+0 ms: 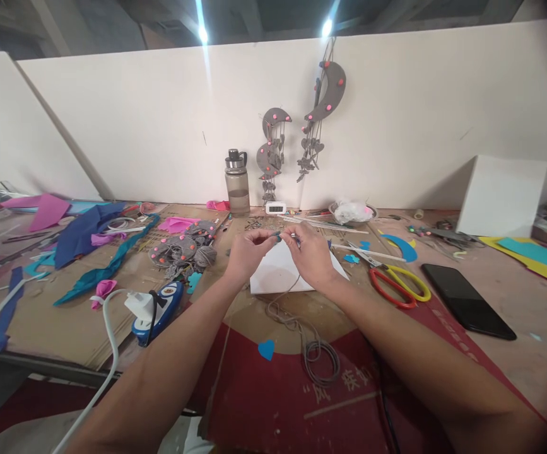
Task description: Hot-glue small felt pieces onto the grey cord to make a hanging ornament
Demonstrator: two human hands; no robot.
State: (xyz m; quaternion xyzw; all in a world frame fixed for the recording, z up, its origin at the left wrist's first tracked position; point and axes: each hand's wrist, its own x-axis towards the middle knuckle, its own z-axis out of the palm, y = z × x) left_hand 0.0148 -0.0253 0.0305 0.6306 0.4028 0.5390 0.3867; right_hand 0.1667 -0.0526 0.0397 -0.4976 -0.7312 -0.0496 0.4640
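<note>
Both hands are raised close together above a white sheet or board (pixel 273 275). The fingertips of my left hand (pixel 249 253) pinch a small dark blue-green piece (pixel 277 237), too small to make out fully. My right hand (pixel 311 252) is closed in a pinch just beside it, and a thin grey cord (pixel 288 315) hangs down from its fingers. That cord runs to a loose coil (pixel 321 372) on the red and brown cardboard. A blue heart cutout (pixel 266 350) lies flat left of the coil.
Scissors with red and yellow handles (pixel 399 287) and a black phone (pixel 469 301) lie on the right. To the left are a blue-and-white device with a plug (pixel 159 313) and grey moon ornaments (pixel 178 249). A bottle (pixel 238 186) stands by the back wall.
</note>
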